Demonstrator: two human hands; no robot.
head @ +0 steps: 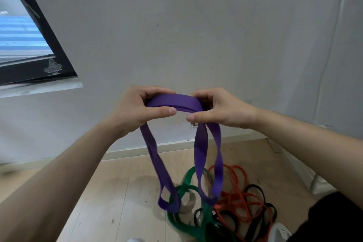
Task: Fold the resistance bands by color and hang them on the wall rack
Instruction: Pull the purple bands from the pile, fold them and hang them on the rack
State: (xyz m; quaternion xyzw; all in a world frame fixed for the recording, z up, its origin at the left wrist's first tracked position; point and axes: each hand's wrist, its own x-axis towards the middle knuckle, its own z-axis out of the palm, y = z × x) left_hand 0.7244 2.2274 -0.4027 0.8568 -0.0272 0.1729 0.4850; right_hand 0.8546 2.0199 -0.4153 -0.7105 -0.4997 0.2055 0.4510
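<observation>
A pale wall (196,25) fills most of the view, with a dark-framed window (29,49) at the upper left and a light wood floor (117,192) below. On the floor near the wall lies a tangled heap of bands: a green band (184,226), orange bands (235,198) and black bands (255,190). Above the heap, a purple band (174,102) is held up in front of the wall, its loops hanging down toward the pile. The left hand (137,108) and the right hand (220,108) sit close together, each with fingers curled round the band's gathered top.
</observation>
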